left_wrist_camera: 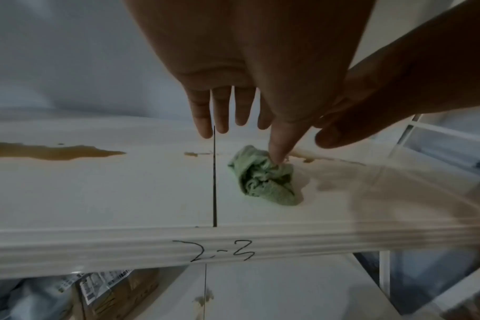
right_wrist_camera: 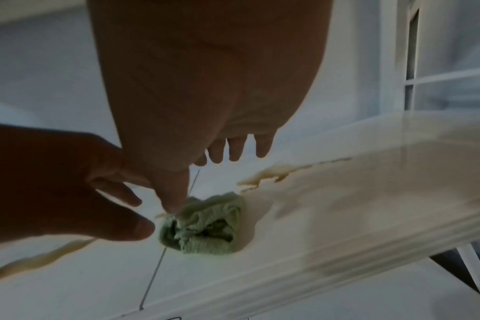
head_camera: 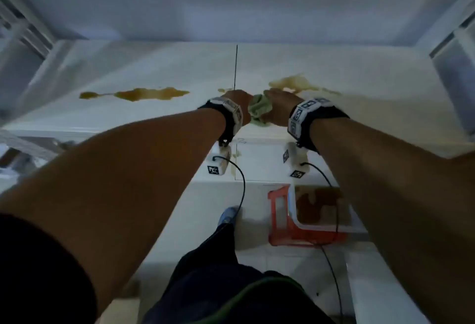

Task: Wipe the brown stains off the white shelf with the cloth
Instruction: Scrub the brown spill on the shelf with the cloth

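Observation:
A crumpled green cloth point(head_camera: 259, 110) lies on the white shelf point(head_camera: 128, 118), just right of a thin black line. My left hand point(head_camera: 237, 102) and right hand point(head_camera: 281, 106) flank it closely. In the left wrist view the left hand point(left_wrist_camera: 247, 121) has straight fingers and its thumb tip touches the cloth point(left_wrist_camera: 266, 184). The right hand point(right_wrist_camera: 206, 160) also has straight fingers, with its thumb tip on the cloth point(right_wrist_camera: 206, 227). A long brown stain point(head_camera: 136, 93) lies to the left. A paler smeared stain point(head_camera: 293, 83) lies behind the right hand, and a small spot point(head_camera: 223, 90) sits by the line.
The shelf's front edge carries the handwritten mark "2-3" point(left_wrist_camera: 222, 253). Below it is a lower white shelf point(head_camera: 257, 169) with small brown drips. On the floor a clear tub of brown liquid point(head_camera: 318, 210) sits on a red stool point(head_camera: 279, 218). White frames close both sides.

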